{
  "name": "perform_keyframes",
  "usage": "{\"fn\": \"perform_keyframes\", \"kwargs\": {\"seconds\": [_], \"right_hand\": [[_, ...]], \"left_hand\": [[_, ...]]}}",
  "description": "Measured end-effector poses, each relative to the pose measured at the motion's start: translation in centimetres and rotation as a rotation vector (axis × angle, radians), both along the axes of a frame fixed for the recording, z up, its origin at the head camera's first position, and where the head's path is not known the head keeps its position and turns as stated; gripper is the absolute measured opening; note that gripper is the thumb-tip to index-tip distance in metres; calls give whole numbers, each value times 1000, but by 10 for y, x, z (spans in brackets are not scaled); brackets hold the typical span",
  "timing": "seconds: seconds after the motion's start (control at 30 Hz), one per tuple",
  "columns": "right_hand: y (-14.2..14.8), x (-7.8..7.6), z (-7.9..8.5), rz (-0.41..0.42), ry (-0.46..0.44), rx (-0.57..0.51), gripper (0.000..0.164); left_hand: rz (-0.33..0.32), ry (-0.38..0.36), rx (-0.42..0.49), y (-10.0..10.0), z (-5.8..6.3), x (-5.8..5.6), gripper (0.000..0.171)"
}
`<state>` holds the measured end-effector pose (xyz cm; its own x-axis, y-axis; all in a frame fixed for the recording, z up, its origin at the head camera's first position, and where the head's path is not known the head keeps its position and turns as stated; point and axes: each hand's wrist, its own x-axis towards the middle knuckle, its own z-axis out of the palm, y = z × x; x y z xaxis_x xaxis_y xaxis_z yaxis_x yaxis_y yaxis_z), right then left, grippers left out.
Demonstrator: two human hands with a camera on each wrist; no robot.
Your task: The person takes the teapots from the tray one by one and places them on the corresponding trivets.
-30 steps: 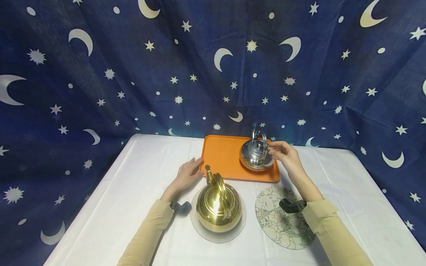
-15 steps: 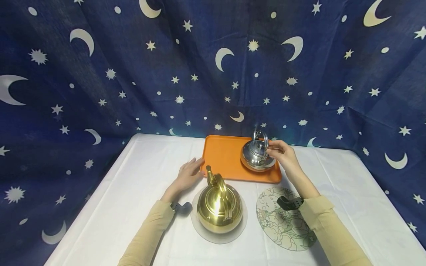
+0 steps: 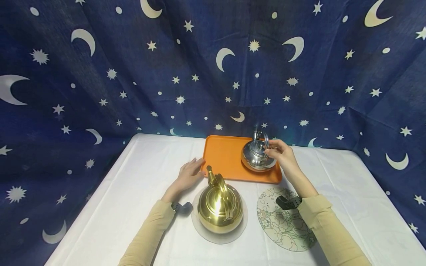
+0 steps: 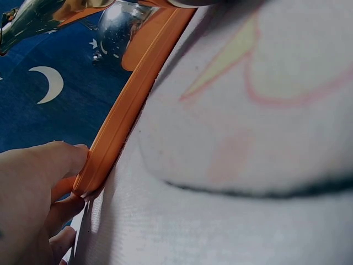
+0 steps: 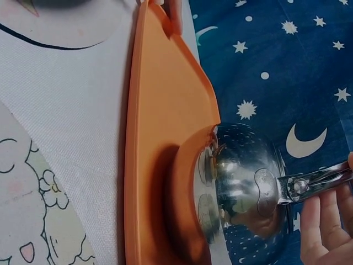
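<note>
L grip [image 3: 189, 173] pinches the L end of an orange tray [image 3: 223, 155], long axis running L–R across the bench [image 3: 139, 166]; gold kettle [image 3: 219, 210], R of & nearer the wearer than L grip, spout pointing away. Silver kettle [image 3: 255, 158], tray's R end, spout pointing to starry backdrop [image 3: 199, 48]; R grip [image 3: 284, 155], adj. on its R, holds the handle [image 5: 317, 183]. Floral mat [image 3: 281, 229] lies nearer the wearer than R grip.

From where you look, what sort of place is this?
Probably a staged tabletop setup: a starry blue curtain behind a white cloth-covered table, with a silver kettle and an orange tray.
</note>
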<state>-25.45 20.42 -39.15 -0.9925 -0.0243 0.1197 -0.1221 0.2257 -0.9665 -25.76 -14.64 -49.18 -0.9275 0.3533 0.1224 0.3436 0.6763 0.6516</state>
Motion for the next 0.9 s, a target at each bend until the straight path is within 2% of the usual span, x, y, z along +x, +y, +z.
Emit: {"fn": "perform_keyframes", "kwargs": {"seconds": [0.5,0.9], "right_hand": [[-1,0,0,0,44,9,31],[-4,-2,-1,-9,57,32,35]], "left_hand": [[-3,-3,-3,0,-1,-1,56],[-4,-2,1,-1,0,-1,56]]}}
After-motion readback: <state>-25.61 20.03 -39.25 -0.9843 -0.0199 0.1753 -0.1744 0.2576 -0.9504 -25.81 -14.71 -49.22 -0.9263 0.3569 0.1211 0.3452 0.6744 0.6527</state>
